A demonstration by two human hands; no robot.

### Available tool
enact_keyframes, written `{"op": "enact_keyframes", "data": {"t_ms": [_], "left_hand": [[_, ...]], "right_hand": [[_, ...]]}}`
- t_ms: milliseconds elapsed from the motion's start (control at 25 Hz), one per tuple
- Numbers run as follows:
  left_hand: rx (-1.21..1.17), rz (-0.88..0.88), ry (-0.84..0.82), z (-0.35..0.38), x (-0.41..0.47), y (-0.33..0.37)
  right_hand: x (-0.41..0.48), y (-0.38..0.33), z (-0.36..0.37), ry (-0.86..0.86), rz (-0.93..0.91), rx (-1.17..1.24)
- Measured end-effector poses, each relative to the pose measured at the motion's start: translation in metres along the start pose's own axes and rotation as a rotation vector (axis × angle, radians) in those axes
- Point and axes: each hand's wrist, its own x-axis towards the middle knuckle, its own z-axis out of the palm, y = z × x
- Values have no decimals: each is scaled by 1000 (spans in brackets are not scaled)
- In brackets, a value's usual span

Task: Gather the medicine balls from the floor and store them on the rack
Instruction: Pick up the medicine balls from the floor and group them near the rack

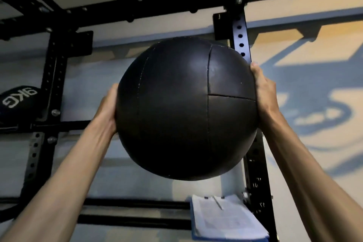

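A large black stitched medicine ball (182,108) is held up in the air in front of the black steel rack (240,35). My left hand (107,108) presses against its left side and my right hand (262,90) clamps its right side, both arms stretched upward. The ball hangs between the rack's two perforated uprights, above a pair of horizontal bars (135,204). A second black ball marked 9KG (18,98) rests on the rack at the left edge, partly cut off.
A clipboard with printed papers (225,218) hangs low beside the right upright (255,163). The left upright (53,76) and overhead crossbeams (137,4) frame the space. A painted wall (314,84) stands behind the rack.
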Motion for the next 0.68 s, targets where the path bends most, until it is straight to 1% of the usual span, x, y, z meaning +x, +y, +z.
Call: {"op": "enact_keyframes", "data": {"t_ms": [120,240,400,560,680], "left_hand": [[45,81,17,6,25,21],[-25,146,-18,18,48,37],[-50,251,-53,45,86,59],[-215,267,-29,62,135,51],[-274,264,-8,74,172,28]], "right_hand": [[26,-5,15,0,-70,51],[55,-5,25,-9,-136,78],[99,8,31,35,-241,106],[135,20,41,18,-303,186],[164,30,43,48,-372,127]]}}
